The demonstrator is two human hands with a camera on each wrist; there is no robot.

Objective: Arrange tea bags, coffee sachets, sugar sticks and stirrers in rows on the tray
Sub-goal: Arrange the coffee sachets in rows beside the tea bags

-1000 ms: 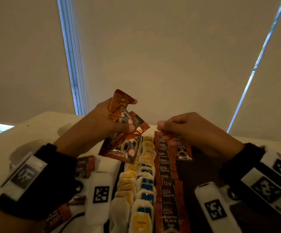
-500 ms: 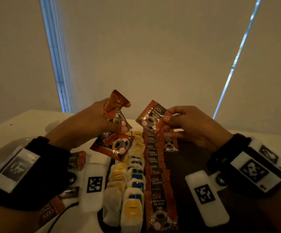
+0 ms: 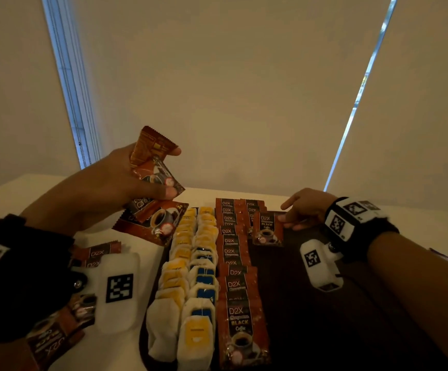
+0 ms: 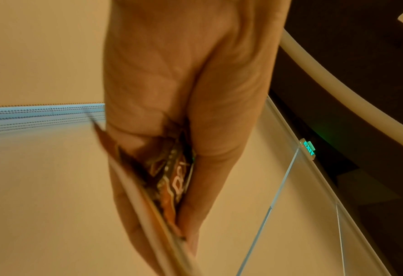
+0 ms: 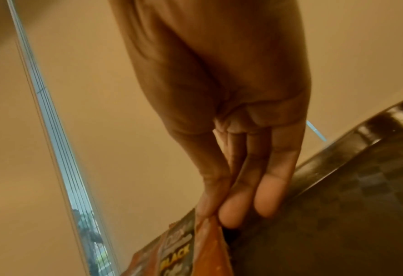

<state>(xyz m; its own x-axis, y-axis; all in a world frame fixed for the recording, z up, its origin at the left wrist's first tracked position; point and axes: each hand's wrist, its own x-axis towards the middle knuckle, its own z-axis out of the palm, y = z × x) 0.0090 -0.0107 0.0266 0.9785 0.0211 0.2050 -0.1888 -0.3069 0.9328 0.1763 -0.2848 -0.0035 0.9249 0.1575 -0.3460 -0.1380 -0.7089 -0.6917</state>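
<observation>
A dark tray (image 3: 324,303) lies in front of me. On it run two rows of tea bags (image 3: 190,277) with yellow and blue tags, then a row of orange-brown coffee sachets (image 3: 235,266), and a short second sachet row at the far end. My left hand (image 3: 105,188) is raised left of the tray and grips a fanned bundle of coffee sachets (image 3: 153,188), seen edge-on in the left wrist view (image 4: 172,179). My right hand (image 3: 302,210) pinches the top edge of one coffee sachet (image 3: 267,226) at the head of the second row (image 5: 209,248).
Loose coffee sachets (image 3: 94,255) lie on the white table (image 3: 8,194) left of the tray, under my left wrist. The tray's right half (image 5: 337,214) is bare dark surface. Pale roller blinds fill the background.
My right hand took one sachet from the left hand's bundle, carried it right and down, and now holds it on the tray in the second sachet row. The left hand stayed raised.
</observation>
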